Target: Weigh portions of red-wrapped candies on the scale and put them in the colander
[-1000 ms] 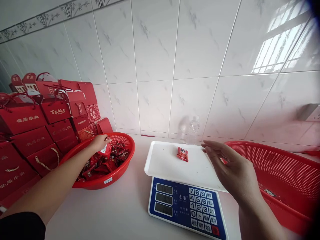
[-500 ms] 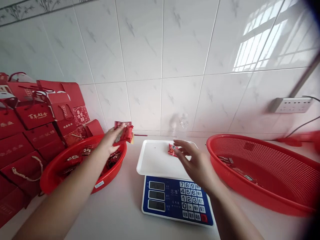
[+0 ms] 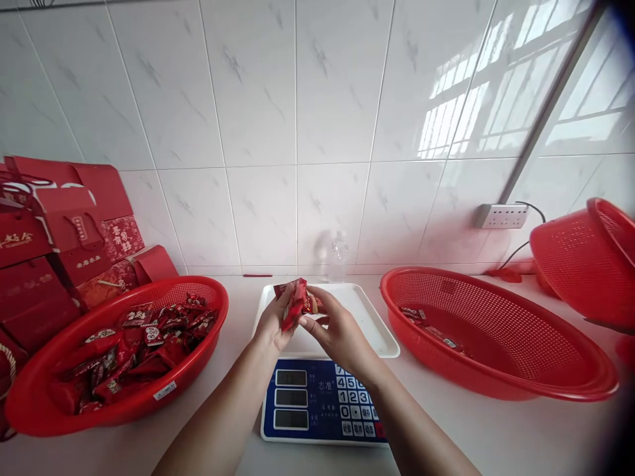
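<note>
My left hand (image 3: pixel 276 325) is closed around several small red wrapped packets (image 3: pixel 296 304), held above the white tray (image 3: pixel 377 330) of a digital scale (image 3: pixel 322 402). Beside it, my right hand (image 3: pixel 338 328) has its thumb and fingers curled about a red and gold packet (image 3: pixel 312 304) at the right side of the bunch. The two hands nearly meet, and their fingers hide part of the packets. Left of the hands stands a red plastic basket (image 3: pixel 193 370), heaped with red wrapped packets (image 3: pixel 143 344).
On the right lies a wider red basket (image 3: pixel 496 387) with a few packets at its left end. Behind it, another red basket (image 3: pixel 570 271) is tilted. Red gift boxes (image 3: pixel 74 231) are stacked at far left. A clear bottle (image 3: pixel 338 258) and a socket strip (image 3: pixel 503 215) are near the tiled wall.
My left hand has come right from the left basket with its packets, over the scale. My right hand has moved left to meet it. The packet on the tray is no longer seen there.
</note>
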### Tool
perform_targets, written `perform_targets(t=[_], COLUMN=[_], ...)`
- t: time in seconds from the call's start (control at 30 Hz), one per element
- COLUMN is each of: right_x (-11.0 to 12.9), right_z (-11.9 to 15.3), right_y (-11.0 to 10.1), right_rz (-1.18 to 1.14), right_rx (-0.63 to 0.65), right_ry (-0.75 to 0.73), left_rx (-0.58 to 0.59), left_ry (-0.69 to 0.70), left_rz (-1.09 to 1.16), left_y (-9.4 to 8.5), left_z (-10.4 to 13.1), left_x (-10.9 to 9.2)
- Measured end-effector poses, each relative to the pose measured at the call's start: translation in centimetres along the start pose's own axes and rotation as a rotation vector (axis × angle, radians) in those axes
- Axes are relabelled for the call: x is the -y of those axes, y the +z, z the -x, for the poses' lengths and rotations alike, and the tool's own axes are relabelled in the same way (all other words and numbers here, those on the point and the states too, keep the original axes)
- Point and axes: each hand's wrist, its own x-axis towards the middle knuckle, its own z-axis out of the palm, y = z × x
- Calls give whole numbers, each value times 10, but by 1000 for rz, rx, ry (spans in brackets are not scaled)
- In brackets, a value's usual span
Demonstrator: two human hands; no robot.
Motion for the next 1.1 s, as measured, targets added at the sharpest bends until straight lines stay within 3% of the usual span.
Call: perform_targets(t=[0.13,0.23,0.47,0.6,0.73,1.1], right_x=[-5,-6,-18,-24,-19,-10], right_z=[1,-1,-9,-9,-8,-10], right_y=[9,11,-15,-40,-56,-61], right_rz=[-65,-74,-97,103,441,377], right_rx=[-34,-98,-165,-68,-138,-377], right_ry=[78,116,234,293,340,204], left_rx=[-103,-78,9,-46,-48,9], left_ry=[190,267,140,233,333,422], left_rz=[-119,-253,-416,-620,-770,-988], left_y=[1,-1,-20,-28,-29,-34], left_z=[7,13,7,2,3,3], left_x=[6,4,-11,-13,-11,1])
